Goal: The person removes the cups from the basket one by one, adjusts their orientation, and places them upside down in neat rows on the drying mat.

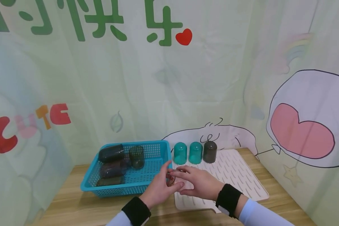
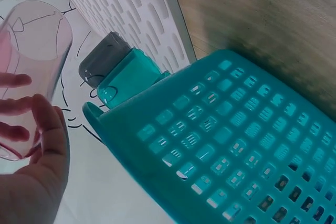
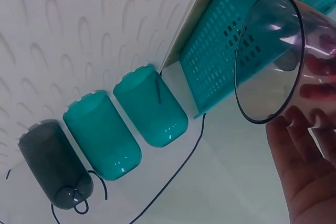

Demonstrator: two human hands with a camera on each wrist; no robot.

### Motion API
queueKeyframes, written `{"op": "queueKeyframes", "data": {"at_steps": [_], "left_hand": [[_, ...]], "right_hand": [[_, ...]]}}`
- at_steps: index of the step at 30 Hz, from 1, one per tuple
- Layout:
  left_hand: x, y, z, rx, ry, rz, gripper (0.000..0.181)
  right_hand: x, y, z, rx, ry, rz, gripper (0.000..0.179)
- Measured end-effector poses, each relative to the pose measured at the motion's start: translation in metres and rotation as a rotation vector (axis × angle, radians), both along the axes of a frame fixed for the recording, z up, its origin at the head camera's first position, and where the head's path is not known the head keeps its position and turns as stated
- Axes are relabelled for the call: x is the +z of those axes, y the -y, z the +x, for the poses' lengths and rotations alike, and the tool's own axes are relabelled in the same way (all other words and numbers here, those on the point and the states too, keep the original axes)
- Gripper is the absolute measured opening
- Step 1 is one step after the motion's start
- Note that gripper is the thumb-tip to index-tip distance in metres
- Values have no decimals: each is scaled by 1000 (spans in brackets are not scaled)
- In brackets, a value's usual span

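Observation:
Between my hands is a see-through pinkish cup [image 2: 39, 51], tilted on its side with its round rim [image 3: 270, 59] facing the right wrist camera. My left hand [image 1: 159, 187] holds it from the left; some fingers show through its wall. My right hand [image 1: 201, 182] grips it from the right, fingertips at the wall just behind the rim in the right wrist view. In the head view the hands hide most of the cup. Behind them, two teal cups [image 1: 180, 153] [image 1: 196, 153] and a dark grey cup [image 1: 210, 152] stand upside down in a row on a white ridged mat [image 1: 228, 169].
To the left stands a blue plastic basket [image 1: 118, 190] with perforated walls. Several dark see-through cups [image 1: 111, 153] lie in its left part and one [image 1: 137, 156] is near its middle. Basket and mat sit on a wooden table [image 1: 65, 201] against a printed cloth backdrop [image 1: 158, 103].

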State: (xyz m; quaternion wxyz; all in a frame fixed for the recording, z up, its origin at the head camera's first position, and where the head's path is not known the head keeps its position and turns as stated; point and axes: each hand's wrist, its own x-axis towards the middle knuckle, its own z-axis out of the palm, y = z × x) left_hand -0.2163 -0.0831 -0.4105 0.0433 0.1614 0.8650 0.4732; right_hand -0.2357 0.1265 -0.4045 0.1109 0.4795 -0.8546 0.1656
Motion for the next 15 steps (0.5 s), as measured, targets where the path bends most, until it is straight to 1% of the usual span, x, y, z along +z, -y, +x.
{"op": "queueKeyframes", "data": {"at_steps": [2,4,7,9,11,13,15], "left_hand": [[-1,1,0,-9,7,2,96],[-1,3,1,-11,-2,-4,91],[-1,7,2,-8,-59,-16,78],[-2,11,3,13,-116,-30,67],[-4,17,4,47,-187,-71,55],[-8,23,4,88,-272,-146,42],[-13,29,4,132,-380,-269,30]], "right_hand": [[0,-1,0,-5,18,-12,70],[-1,-2,-1,-9,20,-30,68],[0,-5,-2,-19,26,-56,67],[0,-7,-3,-35,32,-63,67],[1,-10,-4,-60,56,-72,67],[0,-15,-4,-92,78,-82,68],[-1,-19,-4,-127,120,-103,68]]}}
